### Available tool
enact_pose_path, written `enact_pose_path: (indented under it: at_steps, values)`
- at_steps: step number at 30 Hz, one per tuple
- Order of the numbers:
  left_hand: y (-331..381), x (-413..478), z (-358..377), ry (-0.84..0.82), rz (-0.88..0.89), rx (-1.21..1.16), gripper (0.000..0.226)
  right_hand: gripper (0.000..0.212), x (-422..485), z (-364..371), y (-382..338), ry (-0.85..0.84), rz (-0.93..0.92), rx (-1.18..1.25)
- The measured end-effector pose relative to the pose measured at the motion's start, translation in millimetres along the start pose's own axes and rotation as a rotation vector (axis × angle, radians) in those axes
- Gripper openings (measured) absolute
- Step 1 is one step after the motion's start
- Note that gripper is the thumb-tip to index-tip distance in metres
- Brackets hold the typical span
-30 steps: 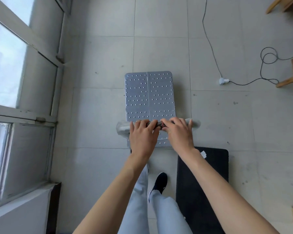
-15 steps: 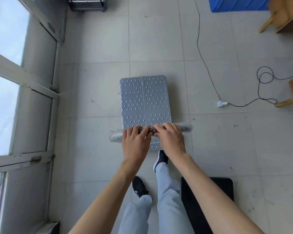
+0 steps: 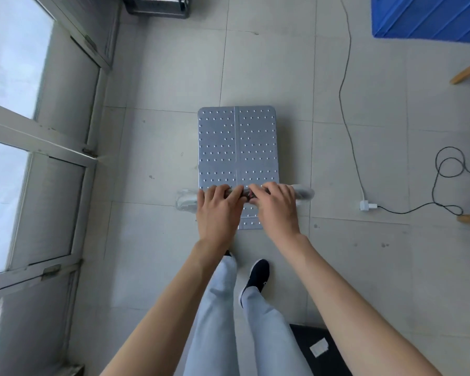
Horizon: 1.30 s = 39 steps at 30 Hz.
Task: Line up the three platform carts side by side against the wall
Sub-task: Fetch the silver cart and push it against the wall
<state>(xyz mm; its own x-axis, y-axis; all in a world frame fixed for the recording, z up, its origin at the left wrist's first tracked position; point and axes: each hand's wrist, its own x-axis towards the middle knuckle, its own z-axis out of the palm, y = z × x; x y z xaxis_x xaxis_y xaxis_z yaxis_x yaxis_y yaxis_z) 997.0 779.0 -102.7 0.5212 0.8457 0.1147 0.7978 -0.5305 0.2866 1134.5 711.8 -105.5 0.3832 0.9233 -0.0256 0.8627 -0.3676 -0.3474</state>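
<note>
Both hands grip the handle (image 3: 301, 191) of the silver platform cart (image 3: 238, 147), side by side at its middle: the left hand (image 3: 219, 210) curled over the bar just left of centre, the right hand (image 3: 276, 208) curled over it just right of centre, fingers wrapped round the bar, which is sheathed in clear plastic film at both ends. The cart's studded deck stretches away from the hands toward 12 o'clock, its long axis running 6 to 12, roughly parallel to the window wall (image 3: 65, 164) at 9 o'clock, with a bare strip of tiled floor (image 3: 158, 147) between them. Neither hand is nearer; they share the push evenly. A second cart, with a black deck (image 3: 318, 351), shows only a corner at 5 o'clock, behind the person's right leg, well apart from the silver one. A dark metal frame (image 3: 158, 6) against the far edge at 11 o'clock may be a third cart, though too little shows to tell. The judgement: the silver cart is being wheeled along, and which wall is the target cannot be told. A white plug and black cable (image 3: 368, 205) lie on the floor at 3 o'clock, clear of the wheels for a straight run. A blue crate (image 3: 423, 17) sits at 1 o'clock; its contents are not visible.
</note>
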Motion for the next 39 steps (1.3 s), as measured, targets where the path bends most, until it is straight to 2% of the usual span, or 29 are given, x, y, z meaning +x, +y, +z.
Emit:
enact_pose_path:
  at_steps: [9,23,39]
  values:
    - [-14,142,13,0.008,0.008,-0.025,0.015,0.018,143,-11,10,0.007,0.006,-0.021]
    - [-61,351,19,-0.107,0.017,-0.005,0.019,0.011,347,-9,-4,0.053,0.088,0.028]
    - [-79,578,46,-0.051,0.030,-0.023,0.019,0.018,572,-21,20,0.059,0.046,-0.011]
